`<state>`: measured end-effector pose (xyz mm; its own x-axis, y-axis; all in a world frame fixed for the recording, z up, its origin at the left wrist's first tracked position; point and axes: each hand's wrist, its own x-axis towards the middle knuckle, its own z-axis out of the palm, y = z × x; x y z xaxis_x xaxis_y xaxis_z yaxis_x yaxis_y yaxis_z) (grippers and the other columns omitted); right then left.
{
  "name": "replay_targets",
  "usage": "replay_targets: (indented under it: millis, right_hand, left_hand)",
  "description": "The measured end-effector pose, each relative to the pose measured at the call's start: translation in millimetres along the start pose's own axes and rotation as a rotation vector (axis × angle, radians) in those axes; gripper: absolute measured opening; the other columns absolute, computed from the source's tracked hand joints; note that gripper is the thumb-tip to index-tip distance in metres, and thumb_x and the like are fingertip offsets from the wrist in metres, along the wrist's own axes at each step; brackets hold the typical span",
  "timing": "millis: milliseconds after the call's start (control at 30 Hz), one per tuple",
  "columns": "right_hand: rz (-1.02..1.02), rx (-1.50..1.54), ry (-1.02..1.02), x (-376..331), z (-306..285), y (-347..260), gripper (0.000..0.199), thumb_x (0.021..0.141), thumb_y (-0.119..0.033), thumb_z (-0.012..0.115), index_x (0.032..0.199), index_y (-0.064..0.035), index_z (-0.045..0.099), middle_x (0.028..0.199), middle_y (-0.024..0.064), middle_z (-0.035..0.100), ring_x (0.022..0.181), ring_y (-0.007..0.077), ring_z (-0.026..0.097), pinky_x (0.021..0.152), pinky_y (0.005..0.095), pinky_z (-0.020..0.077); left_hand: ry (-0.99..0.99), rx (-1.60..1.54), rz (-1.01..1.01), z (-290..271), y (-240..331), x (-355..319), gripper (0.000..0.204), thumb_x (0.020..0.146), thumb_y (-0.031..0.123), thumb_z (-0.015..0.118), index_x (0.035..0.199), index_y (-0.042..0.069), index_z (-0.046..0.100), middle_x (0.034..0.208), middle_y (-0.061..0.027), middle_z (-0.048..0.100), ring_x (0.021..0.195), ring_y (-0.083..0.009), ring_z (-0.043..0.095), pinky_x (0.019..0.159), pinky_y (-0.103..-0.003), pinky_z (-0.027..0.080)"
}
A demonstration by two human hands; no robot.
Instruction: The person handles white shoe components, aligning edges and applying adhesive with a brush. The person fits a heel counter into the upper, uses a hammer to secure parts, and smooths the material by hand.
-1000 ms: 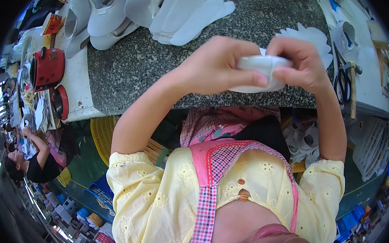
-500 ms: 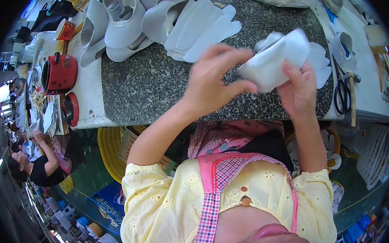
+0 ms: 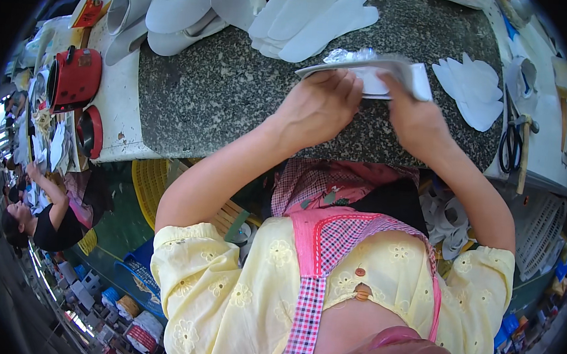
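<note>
Over the dark speckled stone slab (image 3: 216,100) I hold a grey-white shoe upper (image 3: 406,70), its pale inner side partly showing. My left hand (image 3: 325,104) is closed on its left part, with the fingers curled at the edge. My right hand (image 3: 419,121) grips the right part, its fingers partly blurred and reaching inside. Something clear and crumpled (image 3: 351,55) shows just behind the upper. Beyond my left hand lies a fanned pile of white insole-shaped pieces (image 3: 308,17). A smaller pile of white pieces (image 3: 470,91) rests to the right of my right hand.
Several grey shoe uppers (image 3: 180,5) stand at the back left. A red container (image 3: 76,80) is on the left table edge. Scissors (image 3: 510,148) and a wooden-handled hammer (image 3: 524,154) lie at the right. Below the table is a yellow basket (image 3: 148,190). Another person (image 3: 63,224) works at far left.
The shoe upper has been lowered and turned flatter, shifting slightly left. My left hand has gone from open fingers beside it to gripping it. My view has shifted slightly too.
</note>
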<state>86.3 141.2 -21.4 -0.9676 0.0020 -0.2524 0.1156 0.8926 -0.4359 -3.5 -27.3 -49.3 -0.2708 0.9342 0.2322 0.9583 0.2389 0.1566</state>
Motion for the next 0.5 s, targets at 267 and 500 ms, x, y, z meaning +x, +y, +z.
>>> replay_targets:
  millis: [267, 500]
  right_hand:
    - [-0.28, 0.138, 0.489, 1.5, 21.1, 43.6, 0.035, 0.074, -0.002, 0.056, 0.108, -0.0066, 0.05, 0.094, 0.0179, 0.057, 0.077, 0.0329, 0.058, 0.065, 0.0372, 0.0479]
    - [-0.327, -0.024, 0.616, 5.6, 32.4, 48.3, 0.02, 0.071, -0.003, 0.059, 0.09, -0.006, 0.059, 0.096, 0.0066, 0.058, 0.072, 0.0253, 0.06, 0.063, 0.0321, 0.0497]
  left_hand:
    - [-0.253, 0.414, 0.126, -10.5, 31.9, 22.8, 0.03, 0.067, 0.013, 0.048, 0.088, -0.006, 0.058, 0.077, -0.014, 0.058, 0.076, -0.0214, 0.055, 0.075, -0.029, 0.038]
    - [-0.084, 0.461, 0.036, 10.3, 35.6, 20.4, 0.039, 0.071, 0.017, 0.047, 0.105, -0.001, 0.053, 0.091, -0.008, 0.056, 0.086, -0.0168, 0.051, 0.08, -0.029, 0.034]
